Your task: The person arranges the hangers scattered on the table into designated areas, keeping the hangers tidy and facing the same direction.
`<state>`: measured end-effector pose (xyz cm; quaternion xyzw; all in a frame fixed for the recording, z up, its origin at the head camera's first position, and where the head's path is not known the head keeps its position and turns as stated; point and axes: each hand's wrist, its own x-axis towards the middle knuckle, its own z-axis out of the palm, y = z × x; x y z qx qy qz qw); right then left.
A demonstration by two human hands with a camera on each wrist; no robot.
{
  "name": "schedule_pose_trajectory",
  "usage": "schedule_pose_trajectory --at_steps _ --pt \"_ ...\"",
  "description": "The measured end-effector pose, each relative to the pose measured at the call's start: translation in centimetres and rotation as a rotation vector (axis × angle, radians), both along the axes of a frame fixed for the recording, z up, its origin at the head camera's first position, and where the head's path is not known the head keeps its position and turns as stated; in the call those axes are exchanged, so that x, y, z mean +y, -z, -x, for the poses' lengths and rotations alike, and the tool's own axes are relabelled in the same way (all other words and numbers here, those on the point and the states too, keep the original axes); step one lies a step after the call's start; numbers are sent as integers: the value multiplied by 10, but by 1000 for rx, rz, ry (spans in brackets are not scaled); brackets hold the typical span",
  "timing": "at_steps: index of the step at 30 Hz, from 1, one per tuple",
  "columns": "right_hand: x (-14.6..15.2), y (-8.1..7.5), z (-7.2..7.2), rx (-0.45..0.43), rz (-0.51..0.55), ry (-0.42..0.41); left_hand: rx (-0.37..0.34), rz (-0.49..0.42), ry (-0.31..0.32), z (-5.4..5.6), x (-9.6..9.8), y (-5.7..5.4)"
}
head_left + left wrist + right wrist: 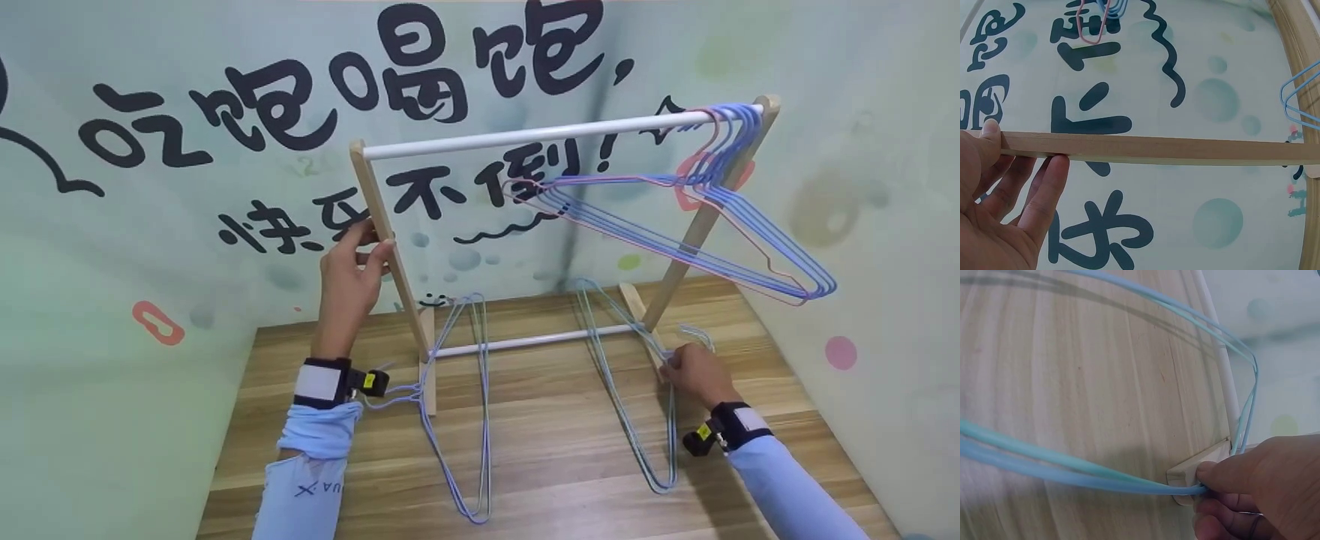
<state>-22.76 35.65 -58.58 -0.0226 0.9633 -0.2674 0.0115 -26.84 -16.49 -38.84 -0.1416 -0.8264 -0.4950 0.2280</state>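
Observation:
A small wooden garment rack with a white top bar [487,140] stands on the floor. My left hand [351,281] holds its left wooden post [1174,150] between thumb and fingers, partway up. At the rack's lower right, my right hand [701,373] pinches light blue and mint-green wire hangers [1072,477] near their necks. Their loops slant over the lower white bar [540,341], hooks showing behind the hand. Another set of blue wire hangers [486,420] leans at the rack's left foot, hooks pointing left, untouched by either hand.
Several blue hangers [825,289] and a pink one hang bunched at the top bar's right end. Behind the rack rises a wall [247,30] with black lettering. Side walls flank the wood-grain floor [555,465].

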Motion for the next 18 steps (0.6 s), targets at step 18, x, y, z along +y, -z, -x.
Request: schedule_pose_trajectory --at_steps 18 --pt "3 -7 -3 -24 27 -1 -6 2 -3 1 -1 1"
